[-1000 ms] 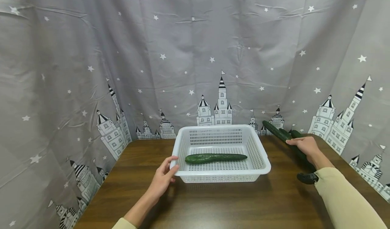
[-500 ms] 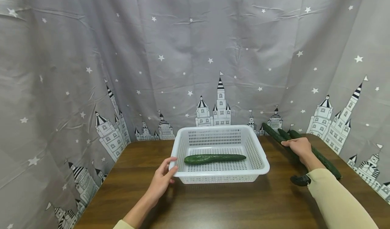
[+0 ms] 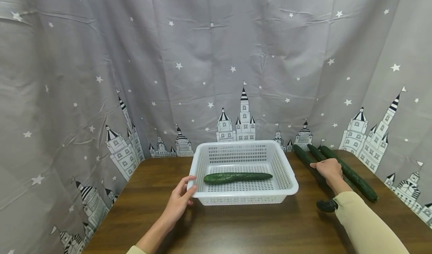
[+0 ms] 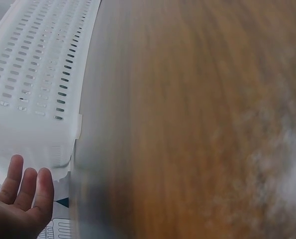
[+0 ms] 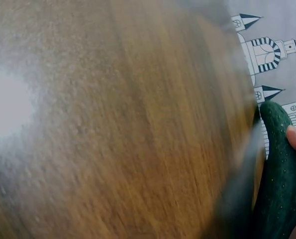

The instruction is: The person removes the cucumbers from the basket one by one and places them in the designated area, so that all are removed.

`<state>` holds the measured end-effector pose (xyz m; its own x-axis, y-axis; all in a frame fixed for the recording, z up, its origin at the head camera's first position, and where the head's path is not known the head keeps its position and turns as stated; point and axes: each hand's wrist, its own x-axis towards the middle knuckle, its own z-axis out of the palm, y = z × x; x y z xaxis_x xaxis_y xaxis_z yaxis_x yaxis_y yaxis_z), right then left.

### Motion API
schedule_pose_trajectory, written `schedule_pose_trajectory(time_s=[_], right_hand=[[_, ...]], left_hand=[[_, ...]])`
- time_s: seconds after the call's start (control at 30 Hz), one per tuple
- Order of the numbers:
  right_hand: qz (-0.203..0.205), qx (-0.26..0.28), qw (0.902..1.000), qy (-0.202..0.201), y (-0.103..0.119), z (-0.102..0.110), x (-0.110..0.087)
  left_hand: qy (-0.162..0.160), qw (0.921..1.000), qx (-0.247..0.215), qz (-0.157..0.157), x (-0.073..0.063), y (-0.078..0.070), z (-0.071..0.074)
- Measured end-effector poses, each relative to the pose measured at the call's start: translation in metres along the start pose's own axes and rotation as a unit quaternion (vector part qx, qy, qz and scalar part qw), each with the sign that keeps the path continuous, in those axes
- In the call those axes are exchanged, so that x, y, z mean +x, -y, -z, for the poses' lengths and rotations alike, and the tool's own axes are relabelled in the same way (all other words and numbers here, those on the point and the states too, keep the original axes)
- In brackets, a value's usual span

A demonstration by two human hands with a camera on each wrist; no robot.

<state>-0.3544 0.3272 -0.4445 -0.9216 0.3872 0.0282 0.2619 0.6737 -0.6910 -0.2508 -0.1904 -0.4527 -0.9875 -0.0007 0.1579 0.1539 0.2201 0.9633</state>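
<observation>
A white slotted plastic basket (image 3: pixel 243 198) stands mid-table with one cucumber (image 3: pixel 237 177) lying across its bottom. My left hand (image 3: pixel 179 199) holds the basket's near left corner, thumb on the rim; in the left wrist view, several fingertips (image 4: pixel 44 186) show against its outside. My right hand (image 3: pixel 328 169) grips a long dark green cucumber (image 3: pixel 302 155) to the right of the basket. The thumb presses that cucumber (image 5: pixel 279 169) in the right wrist view, low over the table; whether it touches the wood I cannot tell. Hand and sleeve hide its near part.
Two more cucumbers lie right of the held one: a partly hidden cucumber (image 3: pixel 316 153) and an outer cucumber (image 3: pixel 354 177). A black curved piece (image 3: pixel 326 206) sits at my right wrist. A grey patterned curtain (image 3: pixel 202 59) hangs behind the brown table (image 3: pixel 249 227).
My right hand has come down and slightly left with the cucumber, uncovering more of the two cucumbers beside it. The left hand and basket stay nearly in place.
</observation>
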Motion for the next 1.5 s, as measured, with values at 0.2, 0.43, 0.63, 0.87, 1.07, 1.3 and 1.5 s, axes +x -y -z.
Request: schedule_pose_trajectory(time_s=[0.2,0.43,0.63,0.87,1.07,1.3,1.5], right_hand=[[-0.018,-0.033,0.9993,-0.005,0.002,-0.003,-0.003],[-0.032,-0.084,0.9959,0.010,0.003,-0.004,0.000],[-0.033,-0.102,0.9942,0.009,0.003,0.000,0.002],[-0.034,-0.111,0.9928,0.031,0.005,0.003,0.003],[-0.048,-0.103,0.9925,0.045,0.000,0.005,0.002],[-0.041,-0.095,0.9933,0.051,-0.004,0.006,0.000],[-0.032,-0.106,0.9932,0.036,0.001,0.010,0.002]], left_hand=[[-0.001,1.0000,-0.002,0.002,-0.001,0.001,0.000],[-0.004,1.0000,-0.001,-0.001,-0.001,0.000,0.000],[0.001,1.0000,-0.003,-0.004,-0.001,0.000,0.000],[-0.004,1.0000,0.001,-0.005,-0.001,-0.002,0.003],[0.002,1.0000,-0.005,0.000,-0.002,-0.001,0.001],[-0.003,0.9999,0.001,0.010,-0.001,0.004,0.000],[0.002,1.0000,0.000,0.004,0.000,0.002,0.000]])
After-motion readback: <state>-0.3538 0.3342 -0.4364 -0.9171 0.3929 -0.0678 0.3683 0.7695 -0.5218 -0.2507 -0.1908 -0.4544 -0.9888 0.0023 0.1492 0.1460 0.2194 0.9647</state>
